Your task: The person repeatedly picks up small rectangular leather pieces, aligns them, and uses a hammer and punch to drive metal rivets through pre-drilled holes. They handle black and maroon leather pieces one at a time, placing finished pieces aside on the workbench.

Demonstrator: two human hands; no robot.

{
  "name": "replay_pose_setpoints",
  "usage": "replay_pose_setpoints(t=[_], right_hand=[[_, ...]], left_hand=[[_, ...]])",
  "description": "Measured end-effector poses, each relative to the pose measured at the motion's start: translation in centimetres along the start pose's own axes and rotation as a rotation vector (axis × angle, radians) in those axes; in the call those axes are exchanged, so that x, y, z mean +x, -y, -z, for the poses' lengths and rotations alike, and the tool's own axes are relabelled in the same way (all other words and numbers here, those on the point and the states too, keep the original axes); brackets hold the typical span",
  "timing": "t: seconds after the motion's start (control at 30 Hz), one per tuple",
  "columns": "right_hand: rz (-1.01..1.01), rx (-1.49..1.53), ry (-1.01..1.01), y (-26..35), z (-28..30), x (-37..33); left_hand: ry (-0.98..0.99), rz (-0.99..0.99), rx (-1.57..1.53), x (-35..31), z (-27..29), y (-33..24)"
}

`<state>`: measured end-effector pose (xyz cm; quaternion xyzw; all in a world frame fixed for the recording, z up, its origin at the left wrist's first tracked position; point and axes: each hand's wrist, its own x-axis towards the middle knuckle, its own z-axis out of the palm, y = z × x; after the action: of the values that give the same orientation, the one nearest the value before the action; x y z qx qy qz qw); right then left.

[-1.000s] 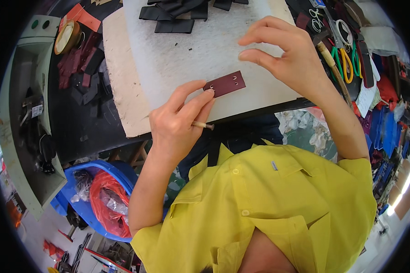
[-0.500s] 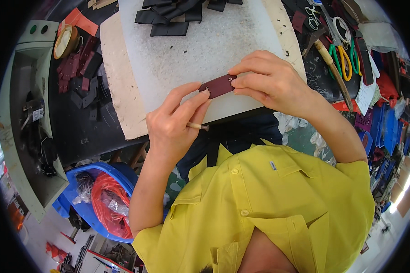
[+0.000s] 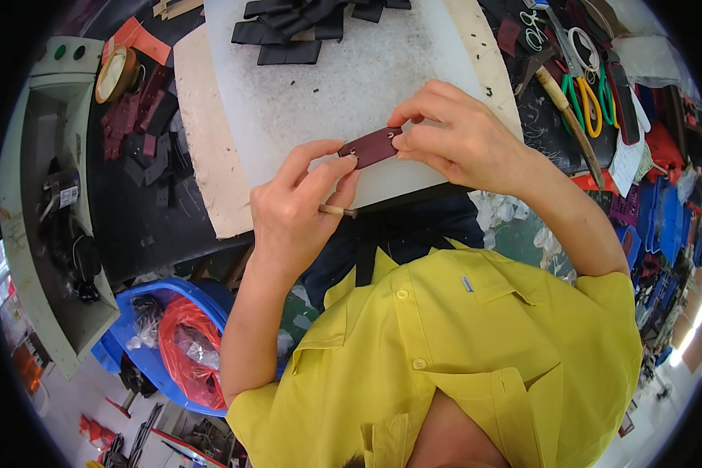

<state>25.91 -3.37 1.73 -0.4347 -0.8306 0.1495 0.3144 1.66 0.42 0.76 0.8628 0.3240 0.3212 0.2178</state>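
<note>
A small maroon strap piece [image 3: 373, 150], seemingly leather, is stretched between my two hands above the near part of a whitish board [image 3: 312, 105]. Each end of the piece shows a small curved slot or mark. My left hand [image 3: 298, 191] pinches its left end between thumb and fingertips. A thin tool with a wooden handle [image 3: 335, 210] is tucked in that same hand, pointing right. My right hand [image 3: 452, 136] pinches the right end with thumb and index finger, the other fingers curled.
Black strap pieces [image 3: 288, 53] are heaped at the board's far side. Maroon and black pieces [image 3: 136, 117] lie left, beside a round bowl [image 3: 115, 74]. A hammer [image 3: 561, 101] and scissors [image 3: 589, 105] lie right. A blue tub [image 3: 125, 312] with a red bag stands lower left.
Both hands still pinch the maroon strap piece. My right fingers have shifted slightly on its right end, and the piece has moved a touch left.
</note>
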Motion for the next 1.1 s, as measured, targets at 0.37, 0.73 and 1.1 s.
replay_pose_setpoints(t=[0.37, 0.73, 1.1], right_hand=[[0.016, -0.008, -0.019, 0.1, 0.2, 0.2], [0.024, -0.036, -0.025, 0.0, 0.3, 0.2], [-0.011, 0.032, -0.085, -0.6, -0.4, -0.6]], left_hand=[[-0.325, 0.497, -0.359, -0.4, 2.0, 0.8], [-0.084, 0.509, -0.648, 3.8, 0.7, -3.7], [0.052, 0.464, -0.676, 3.2, -1.8, -1.6]])
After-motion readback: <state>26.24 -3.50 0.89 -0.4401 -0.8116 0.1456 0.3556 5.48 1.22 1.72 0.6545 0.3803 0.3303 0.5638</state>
